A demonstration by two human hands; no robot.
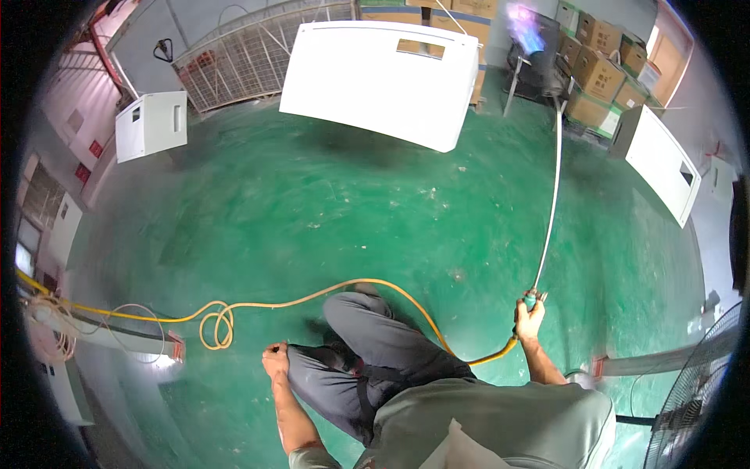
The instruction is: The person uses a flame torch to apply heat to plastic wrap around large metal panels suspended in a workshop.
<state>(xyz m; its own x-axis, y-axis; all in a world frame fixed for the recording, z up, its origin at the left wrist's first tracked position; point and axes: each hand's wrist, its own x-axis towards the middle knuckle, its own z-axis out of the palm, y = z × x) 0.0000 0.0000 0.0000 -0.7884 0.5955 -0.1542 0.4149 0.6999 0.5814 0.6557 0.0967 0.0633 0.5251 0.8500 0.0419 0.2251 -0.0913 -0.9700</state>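
My right hand [530,319] grips the green-handled end of a long thin torch lance [553,187]. The lance reaches up and away to a blue-violet flame [525,30] burning at its tip, in front of a dark stand. A yellow hose [312,301] runs from the handle across the green floor, loops once, and leads off to the left. My left hand [275,361] rests closed against my left thigh on the grey trousers [367,344], holding nothing that I can make out.
A large white panel [379,78] hangs ahead, a small white box [152,123] left, another white panel [662,162] right. Cardboard boxes [598,74] are stacked at the back right. A fan cage [695,399] stands lower right; cables [47,320] lie at left.
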